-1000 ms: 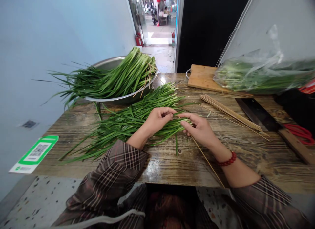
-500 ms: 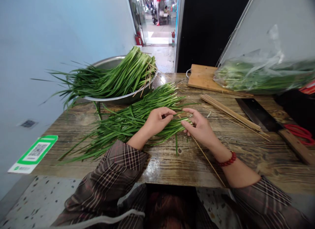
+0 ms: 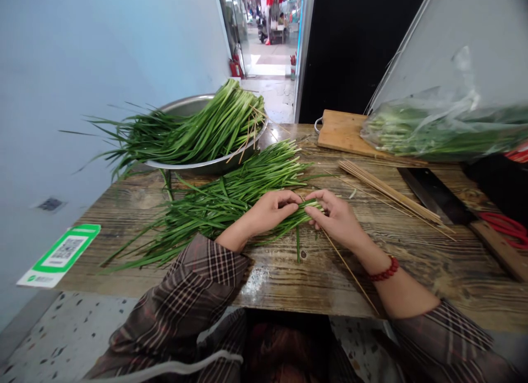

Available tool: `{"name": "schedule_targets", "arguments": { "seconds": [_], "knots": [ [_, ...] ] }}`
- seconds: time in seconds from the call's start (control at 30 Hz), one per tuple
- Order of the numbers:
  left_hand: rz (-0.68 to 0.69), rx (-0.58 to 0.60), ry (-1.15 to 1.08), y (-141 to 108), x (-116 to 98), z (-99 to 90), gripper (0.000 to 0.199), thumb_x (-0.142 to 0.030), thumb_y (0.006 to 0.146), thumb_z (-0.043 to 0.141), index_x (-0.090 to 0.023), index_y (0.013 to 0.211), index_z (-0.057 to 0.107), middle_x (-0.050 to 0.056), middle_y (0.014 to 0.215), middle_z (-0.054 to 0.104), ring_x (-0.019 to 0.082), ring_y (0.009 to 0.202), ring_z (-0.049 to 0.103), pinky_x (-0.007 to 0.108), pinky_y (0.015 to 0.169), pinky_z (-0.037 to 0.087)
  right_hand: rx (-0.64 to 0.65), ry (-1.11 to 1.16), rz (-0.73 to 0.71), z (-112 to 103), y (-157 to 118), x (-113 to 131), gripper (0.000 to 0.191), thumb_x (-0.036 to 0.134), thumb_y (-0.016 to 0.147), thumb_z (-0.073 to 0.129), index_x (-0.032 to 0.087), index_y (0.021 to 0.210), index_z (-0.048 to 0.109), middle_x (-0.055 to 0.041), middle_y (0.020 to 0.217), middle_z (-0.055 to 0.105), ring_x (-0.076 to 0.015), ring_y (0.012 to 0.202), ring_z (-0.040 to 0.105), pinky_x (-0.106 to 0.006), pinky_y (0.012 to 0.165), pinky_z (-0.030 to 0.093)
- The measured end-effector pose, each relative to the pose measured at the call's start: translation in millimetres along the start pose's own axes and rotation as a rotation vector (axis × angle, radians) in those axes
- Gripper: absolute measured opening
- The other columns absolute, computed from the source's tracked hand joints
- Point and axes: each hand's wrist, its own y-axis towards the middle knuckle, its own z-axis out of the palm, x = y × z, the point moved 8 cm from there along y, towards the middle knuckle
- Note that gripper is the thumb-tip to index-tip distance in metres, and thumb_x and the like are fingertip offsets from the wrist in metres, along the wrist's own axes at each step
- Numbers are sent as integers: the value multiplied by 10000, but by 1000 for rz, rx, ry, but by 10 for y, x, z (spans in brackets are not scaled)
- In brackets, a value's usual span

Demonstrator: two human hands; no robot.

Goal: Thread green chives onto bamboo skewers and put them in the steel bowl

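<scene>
Garlic chives lie in a loose pile on the wooden table. At the front of that pile, my left hand is closed on a small bunch of chives. My right hand pinches the same bunch near its pale cut ends. A thin bamboo skewer runs from under my right fingers toward the table's front edge; its upper part is mostly hidden by the hand and stalks. A single green leaf hangs below the bunch.
Behind the pile, a metal basin holds more chives with skewers through them. To the right lie bundled skewers, a cleaver and red scissor handles. A cutting board and a plastic bag of greens sit farther back.
Both hands have come closer together over the bunch. My right fingers have closed down onto the stalks, and the leaf stretched between the hands now lies in with the bunch.
</scene>
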Motion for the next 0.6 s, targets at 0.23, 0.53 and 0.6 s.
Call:
{"name": "schedule_targets", "arguments": {
  "seconds": [0.23,0.53,0.6],
  "knots": [
    [-43,-66,27,-9,121,97,69,-141,792,554,-128,816,618,-18,689,583,95,634,502,210,621,390,45,-16,104,58,13,-143,331,439,834,600,193,1050,554,44,599,596,-117,456,589,-219,454,442],
    [-70,-111,35,-15,98,27,103,-180,784,591,-123,833,662,12,719,659,111,646,572,220,633,434,-10,-85,109,45,22,-174,304,481,875,524,185,848,588,26,518,587,-119,422,561,-218,455,414],
    [-75,-172,-27,0,119,-129,163,-232,804,593,-117,892,667,43,788,696,126,687,617,236,674,472,-28,-124,73,28,18,-155,277,458,873,532,188,841,587,23,530,594,-118,421,552,-222,455,407]
  ]
}}
